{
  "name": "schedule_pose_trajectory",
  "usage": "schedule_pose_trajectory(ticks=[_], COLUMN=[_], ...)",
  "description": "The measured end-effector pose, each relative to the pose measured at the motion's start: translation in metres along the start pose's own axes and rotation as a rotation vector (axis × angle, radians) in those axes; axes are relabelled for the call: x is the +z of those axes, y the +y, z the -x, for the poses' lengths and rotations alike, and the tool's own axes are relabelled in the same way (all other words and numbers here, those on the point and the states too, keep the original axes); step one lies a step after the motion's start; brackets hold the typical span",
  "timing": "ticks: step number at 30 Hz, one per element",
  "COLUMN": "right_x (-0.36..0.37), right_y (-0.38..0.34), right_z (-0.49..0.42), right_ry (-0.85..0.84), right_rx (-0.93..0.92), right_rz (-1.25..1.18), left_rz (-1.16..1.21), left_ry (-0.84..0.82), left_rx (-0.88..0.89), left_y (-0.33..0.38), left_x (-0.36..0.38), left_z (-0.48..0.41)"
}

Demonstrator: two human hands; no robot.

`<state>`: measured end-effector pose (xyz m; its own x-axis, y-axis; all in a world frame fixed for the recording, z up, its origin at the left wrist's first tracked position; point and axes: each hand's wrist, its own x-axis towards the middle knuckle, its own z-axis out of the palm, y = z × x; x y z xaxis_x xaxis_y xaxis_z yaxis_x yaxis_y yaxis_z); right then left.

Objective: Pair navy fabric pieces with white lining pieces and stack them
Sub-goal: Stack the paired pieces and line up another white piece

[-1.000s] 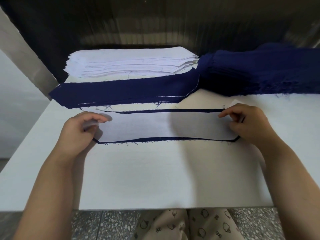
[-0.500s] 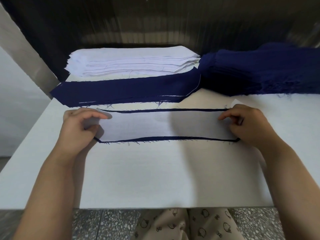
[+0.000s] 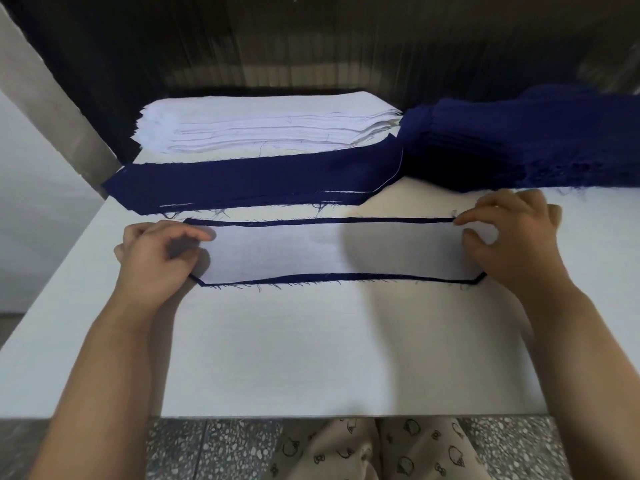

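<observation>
White rectangular lining cloth point(image 3: 329, 251), lying on a navy fabric strip point(image 3: 311, 277), is pinched at its ends by the curled left hand point(image 3: 156, 258) and right hand point(image 3: 509, 237) on a white tabletop point(image 3: 311, 348), with a navy stack point(image 3: 256, 178), white lining pile point(image 3: 263, 123) and dark curtain point(image 3: 311, 46) beyond.

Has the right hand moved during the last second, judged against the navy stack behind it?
Yes. The right hand has shifted slightly right and rearward; its knuckles now visually meet the front edge of the navy stack.
</observation>
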<state>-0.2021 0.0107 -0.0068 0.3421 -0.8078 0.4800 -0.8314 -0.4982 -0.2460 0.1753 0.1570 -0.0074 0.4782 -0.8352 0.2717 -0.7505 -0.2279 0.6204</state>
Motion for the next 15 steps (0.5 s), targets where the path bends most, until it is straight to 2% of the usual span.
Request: schedule_pose_trajectory(ticks=[2, 5, 11, 15], right_x=[0.002, 0.004, 0.008, 0.028], right_y=[-0.005, -0.013, -0.028, -0.047], right_z=[-0.001, -0.003, -0.031, -0.063], right_ry=[-0.093, -0.213, -0.293, -0.319], right_rx=[-0.108, -0.088, -0.043, -0.077], right_rz=[-0.049, -0.125, -0.07, -0.162], left_rz=[-0.018, 0.041, 0.082, 0.095], left_ry=[-0.004, -0.006, 0.053, 0.102], left_rx=[-0.031, 0.0, 0.062, 0.001], left_y=[0.0, -0.003, -0.008, -0.015], left_x=[0.001, 0.001, 0.005, 0.001], left_z=[0.0, -0.002, -0.023, -0.054])
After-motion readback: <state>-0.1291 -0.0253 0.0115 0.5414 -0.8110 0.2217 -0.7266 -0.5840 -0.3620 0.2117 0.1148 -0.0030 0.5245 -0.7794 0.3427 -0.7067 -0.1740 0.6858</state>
